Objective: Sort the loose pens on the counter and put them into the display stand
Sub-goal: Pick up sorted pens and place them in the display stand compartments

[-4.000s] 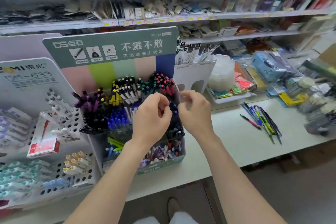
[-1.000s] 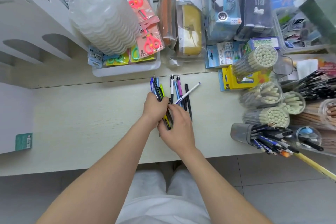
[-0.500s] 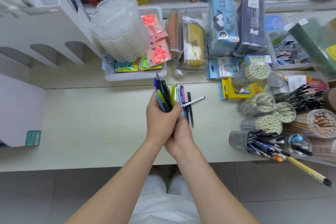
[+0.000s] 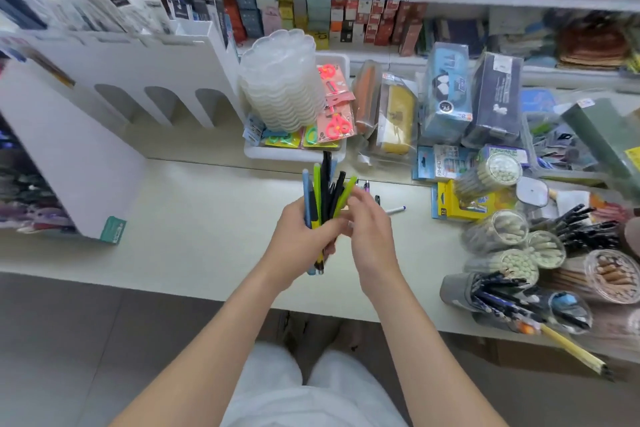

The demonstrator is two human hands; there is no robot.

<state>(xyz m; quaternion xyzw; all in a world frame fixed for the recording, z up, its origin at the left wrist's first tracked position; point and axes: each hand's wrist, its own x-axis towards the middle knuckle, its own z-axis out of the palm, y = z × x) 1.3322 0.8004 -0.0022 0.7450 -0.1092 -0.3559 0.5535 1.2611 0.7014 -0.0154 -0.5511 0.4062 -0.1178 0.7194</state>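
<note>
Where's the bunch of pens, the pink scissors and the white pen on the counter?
bunch of pens (image 4: 325, 184): head view, on the tall black barrel.
pink scissors (image 4: 335, 126): head view, on the handles.
white pen (image 4: 394, 210): head view, on its barrel.

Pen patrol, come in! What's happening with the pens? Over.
Left hand grips pen bundle, upright. Right hand at bundle's top, grip unclear. White pen and others loose on counter. Nothing blocking.
</note>
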